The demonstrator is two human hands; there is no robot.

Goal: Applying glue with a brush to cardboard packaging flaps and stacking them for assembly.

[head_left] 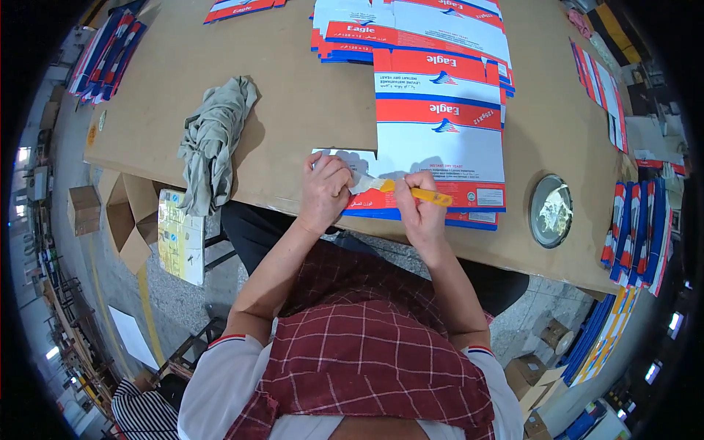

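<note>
A flat printed carton blank [440,158] in white, red and blue lies before me at the table's near edge, on top of others like it. My left hand [325,189] is closed with curled fingers at the carton's left flap. In my right hand [421,210] is a yellow-handled brush [434,196], gripped near its middle. Its pale head points left, over the flap and close to my left fingers. Just what the left fingertips pinch is partly hidden. To the right sits a round metal dish [551,211] with a pale, shiny substance in it.
A crumpled grey-green cloth [214,143] lies at left on the brown table [308,81]. More carton blanks [447,26] are stacked at the far side. Bundles of folded cartons [636,231] stand at right, others [110,55] at far left. Beside the table is an open cardboard box [132,216].
</note>
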